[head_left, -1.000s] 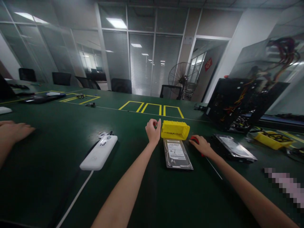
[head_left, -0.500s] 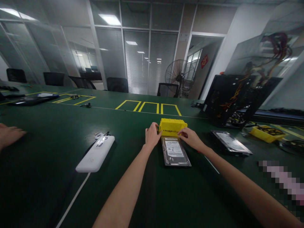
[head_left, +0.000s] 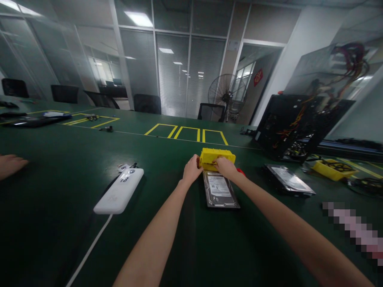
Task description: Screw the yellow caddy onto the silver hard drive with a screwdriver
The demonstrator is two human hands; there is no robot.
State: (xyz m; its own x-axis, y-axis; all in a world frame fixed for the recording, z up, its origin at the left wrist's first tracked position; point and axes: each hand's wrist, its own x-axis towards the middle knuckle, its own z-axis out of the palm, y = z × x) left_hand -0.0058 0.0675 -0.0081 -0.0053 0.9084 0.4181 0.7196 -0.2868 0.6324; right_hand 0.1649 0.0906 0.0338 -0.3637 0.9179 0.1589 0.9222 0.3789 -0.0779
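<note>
A yellow plastic bin stands tipped, its opening facing me, at the far end of a hard drive lying label up on the table. My left hand grips the bin's left edge between thumb and fingers. At the mouth of the bin, my right hand has its fingers bent together inside; whatever is between them is hidden. Part of a red object shows beside my right wrist.
A white power bank with a cable lies left. On the right are another hard drive, an open computer case and a yellow bin of cables. Another person's hand rests at the left edge.
My right hand has moved left from the bin's right edge into its opening. My left hand keeps its hold on the bin. The red object has come into view by my right wrist.
</note>
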